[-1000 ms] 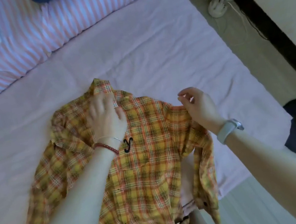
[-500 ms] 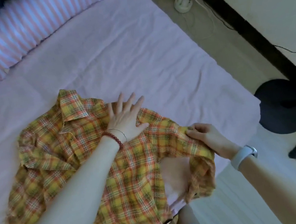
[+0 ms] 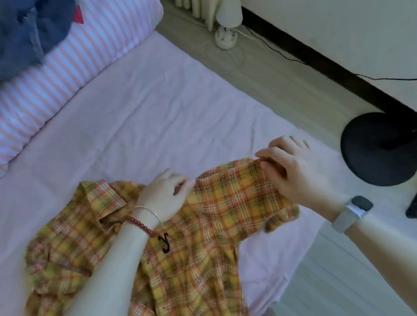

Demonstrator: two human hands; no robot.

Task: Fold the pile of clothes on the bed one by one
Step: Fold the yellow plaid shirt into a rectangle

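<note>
One yellow-and-orange plaid button shirt [image 3: 188, 247] lies front-up on the near half of the pink-sheeted bed [image 3: 143, 129], its collar pointing to the far left and its hem running off the near edge of view. A black letter patch sits on the chest just beside the left wrist. The left hand [image 3: 165, 195] rests flat on the shoulder area next to the collar, fingers loosely extended and pressing the cloth, closed on nothing. The right hand [image 3: 291, 165] has its grip pinched shut on the far edge of the right sleeve, thumb and fingers folded over the fabric, the sleeve stretched out toward the right edge of the bed. The left wrist wears a red bead bracelet and a thin silver bangle; the right wrist wears a pale-strapped smartwatch [image 3: 353, 210].

Far left, a pink-and-white striped duvet [image 3: 55, 80] is bunched along the bed, with a crumpled dark blue garment [image 3: 0, 40] on top of it. On the floor to the right stand a round black stand base [image 3: 379, 148], a small white lamp [image 3: 227, 22] near a radiator, and a dark cable along the wall.

Half a second ago the sleeve hung bunched and drooping at the bed's edge; now it is drawn out flat, and the right hand has moved farther up.
</note>
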